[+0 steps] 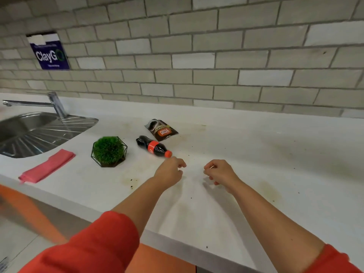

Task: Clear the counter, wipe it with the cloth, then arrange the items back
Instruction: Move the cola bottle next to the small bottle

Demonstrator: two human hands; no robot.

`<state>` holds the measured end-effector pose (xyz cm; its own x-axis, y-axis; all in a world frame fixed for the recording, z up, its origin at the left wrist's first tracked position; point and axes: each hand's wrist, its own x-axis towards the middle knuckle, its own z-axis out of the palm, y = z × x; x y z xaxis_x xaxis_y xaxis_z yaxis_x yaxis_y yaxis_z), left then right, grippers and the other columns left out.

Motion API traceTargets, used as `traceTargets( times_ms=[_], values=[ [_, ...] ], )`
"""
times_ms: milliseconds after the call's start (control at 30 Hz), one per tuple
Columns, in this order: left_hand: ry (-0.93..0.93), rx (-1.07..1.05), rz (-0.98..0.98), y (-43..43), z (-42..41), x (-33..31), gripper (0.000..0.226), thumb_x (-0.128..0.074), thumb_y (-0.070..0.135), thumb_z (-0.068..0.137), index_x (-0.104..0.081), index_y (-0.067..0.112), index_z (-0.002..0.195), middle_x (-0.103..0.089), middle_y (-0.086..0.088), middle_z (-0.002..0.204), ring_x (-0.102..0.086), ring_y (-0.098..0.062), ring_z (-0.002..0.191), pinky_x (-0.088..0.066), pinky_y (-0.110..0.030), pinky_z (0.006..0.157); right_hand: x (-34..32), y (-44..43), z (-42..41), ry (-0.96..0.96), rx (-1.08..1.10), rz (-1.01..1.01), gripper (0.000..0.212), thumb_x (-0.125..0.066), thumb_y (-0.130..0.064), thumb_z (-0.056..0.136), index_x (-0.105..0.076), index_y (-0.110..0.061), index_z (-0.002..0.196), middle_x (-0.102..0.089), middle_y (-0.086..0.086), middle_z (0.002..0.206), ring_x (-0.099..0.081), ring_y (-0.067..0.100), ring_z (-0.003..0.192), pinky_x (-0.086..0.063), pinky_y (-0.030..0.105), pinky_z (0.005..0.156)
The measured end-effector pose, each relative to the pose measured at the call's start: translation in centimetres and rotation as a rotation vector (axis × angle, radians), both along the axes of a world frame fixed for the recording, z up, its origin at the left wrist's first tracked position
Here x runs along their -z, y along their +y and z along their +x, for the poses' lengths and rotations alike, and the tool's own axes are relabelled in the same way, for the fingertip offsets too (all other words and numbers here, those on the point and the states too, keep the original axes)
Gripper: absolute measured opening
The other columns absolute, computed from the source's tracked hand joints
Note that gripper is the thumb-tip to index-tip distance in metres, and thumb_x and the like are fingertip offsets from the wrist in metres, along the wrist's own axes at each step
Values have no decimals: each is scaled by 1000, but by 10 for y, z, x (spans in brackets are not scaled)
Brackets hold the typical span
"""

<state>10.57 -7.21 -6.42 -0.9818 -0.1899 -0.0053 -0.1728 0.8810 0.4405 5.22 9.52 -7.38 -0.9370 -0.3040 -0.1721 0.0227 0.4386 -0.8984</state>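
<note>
Just beside the bottle (153, 147) — left hand (170, 172)

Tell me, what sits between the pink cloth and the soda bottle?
A green plant in a black wire frame sits between the cloth and bottle, in the head view.
</note>
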Motion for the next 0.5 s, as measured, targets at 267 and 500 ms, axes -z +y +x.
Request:
traceTargets(
  times_ms=[267, 500],
  values=[
    [41, -149, -180, -69, -41, 13, 61, -52, -3, 83, -42, 23, 136, -34, -3, 141, -38, -26, 123, -41, -34, 98, 5, -55, -43, 69, -218, 172, 13, -62, -13, 82, -59, -17, 94, -48, -6, 74, -46, 8, 59, -35, 17, 51],
    [-7, -138, -329, -123, -74, 14, 78, -53, -3, 79, -24, 28, 145, -12, -2, 156, -15, -30, 141, -28, -46, 110, 7, -101, -61, 108, -246, 232, 29, -63, -17, 85, -60, -13, 113, -52, 1, 92, -50, 15, 76, -39, 17, 58]
  ],
)
